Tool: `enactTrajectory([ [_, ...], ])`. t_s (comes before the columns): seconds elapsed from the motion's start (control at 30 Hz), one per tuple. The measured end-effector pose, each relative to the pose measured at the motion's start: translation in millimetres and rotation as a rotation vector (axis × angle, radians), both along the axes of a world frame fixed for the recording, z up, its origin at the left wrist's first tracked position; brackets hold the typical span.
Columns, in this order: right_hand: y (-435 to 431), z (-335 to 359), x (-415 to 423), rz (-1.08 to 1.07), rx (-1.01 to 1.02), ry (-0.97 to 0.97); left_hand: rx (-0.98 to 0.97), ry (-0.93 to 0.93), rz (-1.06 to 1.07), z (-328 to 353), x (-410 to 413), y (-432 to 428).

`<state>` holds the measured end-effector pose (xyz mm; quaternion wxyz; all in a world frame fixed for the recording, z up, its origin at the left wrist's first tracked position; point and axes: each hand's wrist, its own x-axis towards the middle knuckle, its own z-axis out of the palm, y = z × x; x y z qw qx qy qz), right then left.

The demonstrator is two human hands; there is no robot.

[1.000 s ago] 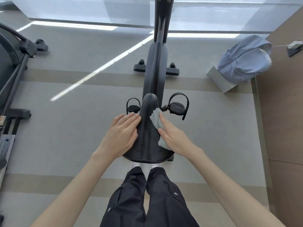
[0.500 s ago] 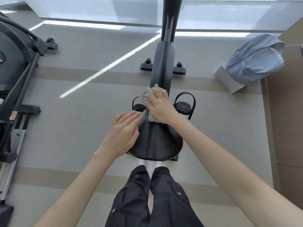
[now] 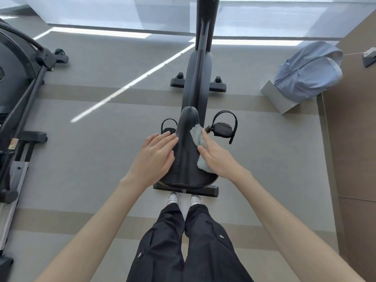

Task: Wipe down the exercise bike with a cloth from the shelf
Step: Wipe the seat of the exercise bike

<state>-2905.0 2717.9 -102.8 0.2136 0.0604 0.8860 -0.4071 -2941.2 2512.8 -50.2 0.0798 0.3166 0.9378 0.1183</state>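
We press our right hand [image 3: 218,159] palm-down on a pale grey cloth [image 3: 200,147], fingers stretched forward and close together, pinning it flat against the right flank of the black saddle [image 3: 186,157]; the cloth runs lengthwise under the hand, its fuzzy front end poking out past the fingertips, its rear end showing at the thumb side. Right forearm comes in from bottom right, wrist roughly straight. Our left hand [image 3: 155,157] lies flat on the saddle's left side, fingers extended and together, pointing forward and a bit right, tips near the narrowing nose, nothing held. Left forearm comes in from bottom left. The saddle belongs to the exercise bike [image 3: 198,82], seen from above: dark frame running away from us, a strapped pedal [image 3: 222,128] just right of the cloth, another pedal partly hidden to the left, front stabiliser bar across the floor further out, rear stabiliser bar just under the saddle's wide end. Our white shoes [image 3: 184,199] stand just behind that bar, dark trousers [image 3: 183,245] below. Further out, another black fitness machine [image 3: 18,82] at the left edge, and a light blue backpack [image 3: 309,73] on a grey block near the right wall.
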Motion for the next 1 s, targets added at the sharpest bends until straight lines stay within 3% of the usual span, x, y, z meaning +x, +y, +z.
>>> enactTrajectory([
  [0.23, 3.4, 1.1, 32.1, 0.089, 0.044, 0.096, -0.004, -0.008, -0.022, -0.8, -0.9, 9.1],
  [0.53, -31.2, -9.2, -74.8, 0.226, 0.368, 0.356, 0.004, 0.018, 0.057, 0.3, 1.2, -5.3],
  [0.63, -29.1, -11.4, -104.4, 0.158, 0.253, 0.348, 0.011, 0.016, 0.08, 1.6, 1.4, -6.7],
  [0.77, -24.4, -4.4, -126.6, -0.006, 0.014, 0.188, 0.011, 0.011, 0.096, 3.8, 4.8, -6.7],
  [0.9, -28.7, 0.0, -90.0, 0.021, 0.078, 0.287, 0.028, 0.015, 0.116, 5.5, 8.8, -7.5],
  [1.0, -24.2, 1.6, -40.8, 0.102, 0.072, 0.26, 0.04, 0.028, 0.113, 5.8, 8.8, -6.8],
])
